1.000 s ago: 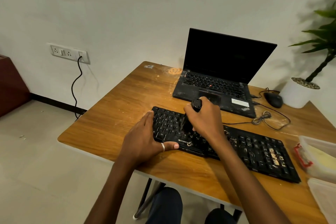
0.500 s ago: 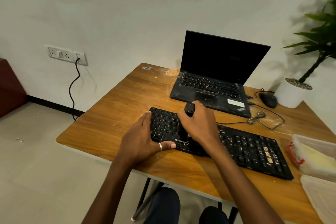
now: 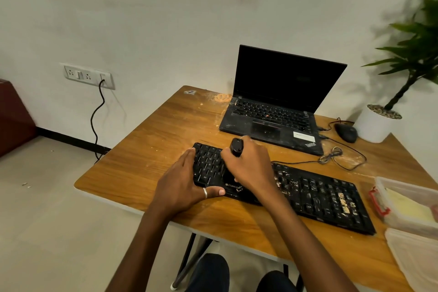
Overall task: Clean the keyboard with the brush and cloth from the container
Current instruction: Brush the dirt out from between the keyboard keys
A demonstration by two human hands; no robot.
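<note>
Lying slantwise across the wooden table point(image 3: 151, 140), the black keyboard point(image 3: 315, 194) is pinned at its left end by the left hand point(image 3: 182, 182), which is spread flat with the thumb along the near edge and the fingers over the far corner; nothing is gripped by it. The black brush point(image 3: 236, 147) is clasped in the closed fist of the right hand point(image 3: 251, 166), its handle end protruding above the knuckles while its bristle end is hidden beneath the palm, over the left-centre keys. Pale crumbs are seen scattered over the keys on the right half of the keyboard. A clear container point(image 3: 407, 204) with a red clasp is placed just beyond the keyboard's right end, and something pale yellow is seen inside it; whether that is the cloth cannot be told. An open laptop point(image 3: 277, 106) is set behind the keyboard.
</note>
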